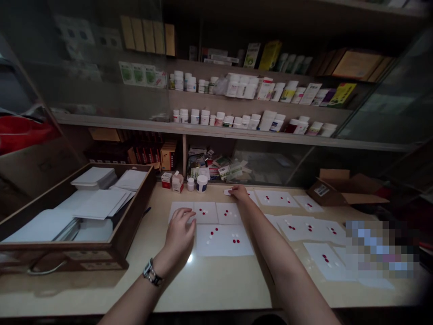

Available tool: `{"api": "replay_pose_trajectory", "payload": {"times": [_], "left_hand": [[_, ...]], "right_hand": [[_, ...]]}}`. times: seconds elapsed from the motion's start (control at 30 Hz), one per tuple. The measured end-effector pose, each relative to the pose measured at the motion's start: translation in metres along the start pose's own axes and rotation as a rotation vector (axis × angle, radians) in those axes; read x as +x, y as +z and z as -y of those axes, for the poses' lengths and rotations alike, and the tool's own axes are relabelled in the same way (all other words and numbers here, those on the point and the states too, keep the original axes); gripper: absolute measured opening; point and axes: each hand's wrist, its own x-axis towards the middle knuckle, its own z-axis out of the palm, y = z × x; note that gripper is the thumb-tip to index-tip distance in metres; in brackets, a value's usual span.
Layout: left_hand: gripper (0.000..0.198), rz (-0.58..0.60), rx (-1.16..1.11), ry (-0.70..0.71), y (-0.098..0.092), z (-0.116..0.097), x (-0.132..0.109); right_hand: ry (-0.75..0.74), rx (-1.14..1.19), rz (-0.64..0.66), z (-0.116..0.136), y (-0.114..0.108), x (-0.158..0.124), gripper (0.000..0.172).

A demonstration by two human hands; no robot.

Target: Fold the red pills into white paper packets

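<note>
My right hand [239,193] reaches to the back of the counter, fingers closed at a white paper sheet [228,192]; its fingertips are partly hidden. My left hand [179,228] hovers at the left edge of the laid-out papers, fingers loosely bent and apart, nothing seen in them. Between my arms lie white sheets [221,248] bearing small groups of dark red and white pills [236,241]. More sheets with pills [309,227] spread out to the right of my right forearm.
At left, a wooden drawer [122,253] holds stacked white papers [101,203]. Small boxes [167,180] and a white jar [202,183] stand at the back. An opened cardboard box [333,189] sits back right. Shelves of medicine bottles [204,117] rise behind. A blurred patch covers the right.
</note>
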Motion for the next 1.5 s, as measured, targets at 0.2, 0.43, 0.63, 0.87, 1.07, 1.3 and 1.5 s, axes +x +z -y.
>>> {"api": "replay_pose_trajectory", "payload": {"times": [0.2,0.43,0.63,0.87,1.07,1.3,1.5], "left_hand": [[0.020,0.009,0.074,0.052,0.001,-0.001,0.001],[0.022,0.041,0.177,-0.017,-0.003,0.009,0.004],[0.033,0.146,0.429,-0.190,-0.025,0.009,-0.001],[0.024,0.341,0.655,-0.179,-0.024,-0.004,-0.026],[0.023,0.328,0.627,-0.117,-0.031,-0.004,-0.033],[0.026,0.368,0.603,-0.095,-0.046,-0.020,-0.068],[0.023,0.426,0.579,-0.099,-0.056,-0.042,-0.113]], "right_hand": [[0.098,-0.367,-0.077,-0.008,0.009,0.008,0.012],[0.007,-0.534,-0.155,0.028,0.006,-0.021,0.034],[-0.477,-0.619,0.092,0.077,0.021,-0.113,0.022],[-0.761,-0.736,0.261,0.091,0.078,-0.202,0.034],[-0.694,-0.773,0.295,0.093,0.096,-0.204,0.038],[-0.788,-0.704,0.354,0.079,0.082,-0.228,0.035],[-0.841,-0.625,0.435,0.062,0.065,-0.260,0.037]]}}
